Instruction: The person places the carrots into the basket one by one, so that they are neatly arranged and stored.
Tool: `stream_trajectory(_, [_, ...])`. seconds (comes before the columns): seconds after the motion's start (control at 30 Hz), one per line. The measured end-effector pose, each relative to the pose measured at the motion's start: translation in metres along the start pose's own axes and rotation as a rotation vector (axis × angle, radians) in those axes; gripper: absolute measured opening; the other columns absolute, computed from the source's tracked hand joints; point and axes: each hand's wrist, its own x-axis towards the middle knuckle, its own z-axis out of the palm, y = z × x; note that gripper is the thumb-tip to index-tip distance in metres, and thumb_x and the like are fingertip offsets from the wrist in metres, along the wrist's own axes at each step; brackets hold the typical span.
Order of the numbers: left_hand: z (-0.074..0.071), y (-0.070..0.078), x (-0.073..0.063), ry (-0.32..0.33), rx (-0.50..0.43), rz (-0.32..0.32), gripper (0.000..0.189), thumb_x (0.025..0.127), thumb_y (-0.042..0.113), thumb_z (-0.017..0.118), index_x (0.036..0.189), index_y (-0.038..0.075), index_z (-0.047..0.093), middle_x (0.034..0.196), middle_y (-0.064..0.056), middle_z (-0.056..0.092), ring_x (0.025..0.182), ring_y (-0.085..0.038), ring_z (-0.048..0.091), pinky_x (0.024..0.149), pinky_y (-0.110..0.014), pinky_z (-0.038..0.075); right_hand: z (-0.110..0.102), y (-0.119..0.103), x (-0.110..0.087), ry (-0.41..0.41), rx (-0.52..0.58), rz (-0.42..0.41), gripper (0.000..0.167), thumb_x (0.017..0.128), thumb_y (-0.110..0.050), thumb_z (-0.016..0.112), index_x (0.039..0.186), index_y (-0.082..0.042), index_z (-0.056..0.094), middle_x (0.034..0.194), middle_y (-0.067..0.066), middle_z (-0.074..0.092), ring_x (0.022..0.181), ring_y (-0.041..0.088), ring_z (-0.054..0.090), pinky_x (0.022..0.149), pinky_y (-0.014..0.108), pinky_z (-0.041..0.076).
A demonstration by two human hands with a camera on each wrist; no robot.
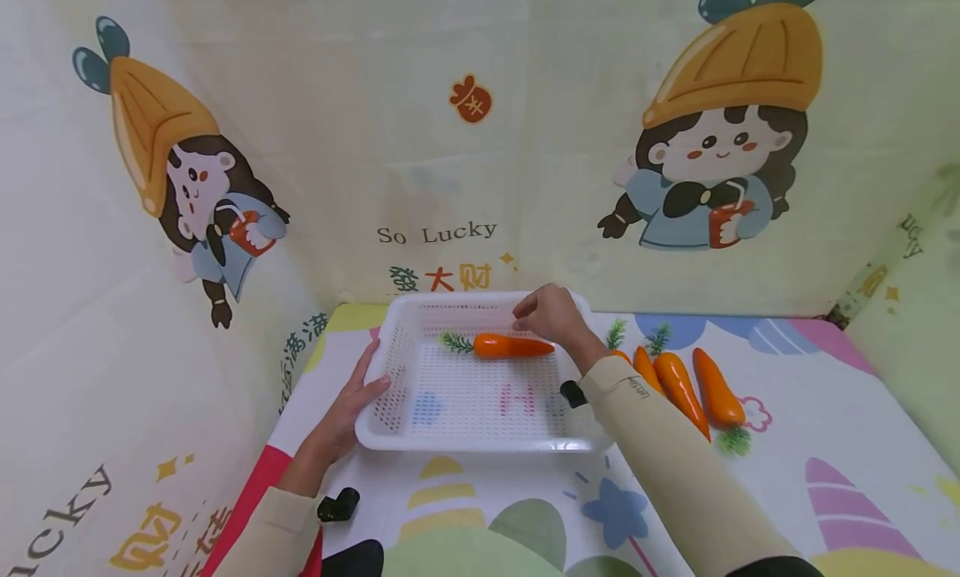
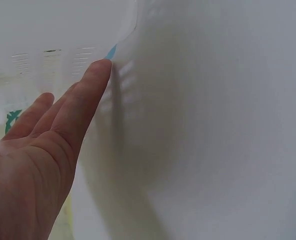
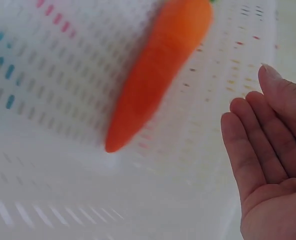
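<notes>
A white perforated plastic basket [image 1: 457, 402] stands on the table. In it lies one orange toy carrot [image 1: 513, 346] with a green leafy top, its tip toward the right; the right wrist view shows this carrot [image 3: 155, 75] up close. My left hand [image 1: 348, 414] touches the basket's left side with fingers extended; in the left wrist view the straight fingers [image 2: 83, 102] reach the basket wall. Over the basket's back right part is my right hand [image 1: 551, 317], its fingers loosely bent and nothing in them, apart from the carrot.
Several more toy carrots [image 1: 678, 385] lie on the table right of the basket, partly hidden behind my right forearm. A patterned cloth [image 1: 540, 510] covers the table. Cartoon-printed sheets [image 1: 555, 185] rise behind it and at both sides.
</notes>
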Motion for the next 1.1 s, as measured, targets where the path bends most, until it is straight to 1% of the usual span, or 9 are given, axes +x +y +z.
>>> stream_trajectory(0.13, [-0.001,0.000,-0.001,-0.002,0.000,-0.001,0.078,0.106,0.035,0.055,0.162,0.058,0.005,0.169,-0.003,0.034,0.136,-0.040,0.060,0.098,-0.046,0.062,-0.013,-0.006,-0.005,-0.006,0.083,0.069,0.026,0.093,-0.015,0.078,0.118,-0.006,0.079,0.115,0.011,0.078,0.111,0.030,0.067,0.098,0.040,0.061])
stream_trajectory(0.23, [-0.001,0.000,-0.001,0.002,0.002,0.000,0.077,0.107,0.034,0.054,0.161,0.060,0.006,0.170,-0.004,0.032,0.137,-0.041,0.058,0.098,-0.044,0.062,-0.025,-0.008,-0.009,-0.005,0.106,0.102,0.029,0.094,-0.015,0.077,0.122,-0.007,0.077,0.120,0.011,0.075,0.112,0.031,0.066,0.100,0.041,0.061])
stream_trajectory(0.3, [-0.001,0.001,-0.001,0.000,0.001,-0.001,0.076,0.107,0.034,0.053,0.161,0.060,0.005,0.170,-0.005,0.031,0.138,-0.041,0.057,0.098,-0.043,0.062,-0.033,-0.006,-0.014,0.002,0.106,0.103,0.029,0.095,-0.015,0.077,0.123,-0.007,0.077,0.123,0.012,0.074,0.113,0.032,0.065,0.101,0.042,0.061])
stream_trajectory(0.4, [-0.001,0.001,-0.002,-0.004,-0.006,0.001,0.078,0.108,0.033,0.053,0.162,0.056,0.003,0.171,-0.006,0.030,0.139,-0.042,0.056,0.098,-0.042,0.061,-0.046,-0.001,-0.021,0.013,0.104,0.099,0.028,0.095,-0.015,0.076,0.122,-0.007,0.077,0.125,0.014,0.073,0.113,0.033,0.064,0.101,0.044,0.060])
stream_trajectory(0.53, [0.000,0.001,-0.002,-0.014,-0.005,0.006,0.079,0.108,0.034,0.053,0.164,0.052,0.001,0.172,-0.006,0.028,0.139,-0.041,0.055,0.098,-0.041,0.061,-0.062,0.009,-0.029,0.024,0.095,0.113,0.029,0.095,-0.016,0.076,0.122,-0.006,0.077,0.126,0.017,0.072,0.114,0.035,0.064,0.103,0.046,0.059])
stream_trajectory(0.67, [-0.001,0.001,-0.002,-0.011,-0.012,0.008,0.078,0.107,0.036,0.055,0.160,0.060,0.004,0.174,0.002,0.022,0.140,-0.041,0.055,0.098,-0.043,0.061,-0.077,0.022,-0.037,0.025,0.102,0.152,0.032,0.095,-0.018,0.076,0.125,-0.006,0.075,0.131,0.018,0.070,0.117,0.036,0.063,0.105,0.047,0.058])
stream_trajectory(0.8, [-0.001,0.000,-0.001,-0.016,-0.010,0.020,0.077,0.106,0.037,0.056,0.158,0.064,0.006,0.176,0.009,0.016,0.141,-0.041,0.055,0.099,-0.046,0.061,-0.089,0.036,-0.045,0.032,0.105,0.186,0.034,0.096,-0.019,0.075,0.128,-0.006,0.073,0.134,0.019,0.067,0.120,0.037,0.063,0.107,0.048,0.057])
stream_trajectory(1.0, [0.000,-0.001,0.000,-0.015,0.012,0.016,0.075,0.107,0.037,0.054,0.158,0.065,0.006,0.175,0.007,0.019,0.140,-0.041,0.056,0.097,-0.045,0.062,-0.104,0.059,-0.059,0.051,0.069,0.209,0.036,0.097,-0.019,0.074,0.130,-0.005,0.071,0.134,0.022,0.067,0.121,0.039,0.063,0.109,0.052,0.055])
stream_trajectory(1.1, [0.001,0.000,0.000,-0.015,0.010,0.014,0.076,0.107,0.037,0.055,0.158,0.064,0.006,0.176,0.007,0.017,0.142,-0.041,0.054,0.098,-0.045,0.061,-0.111,0.073,-0.066,0.064,0.054,0.226,0.036,0.098,-0.019,0.072,0.131,-0.003,0.070,0.134,0.024,0.067,0.121,0.040,0.063,0.108,0.054,0.055])
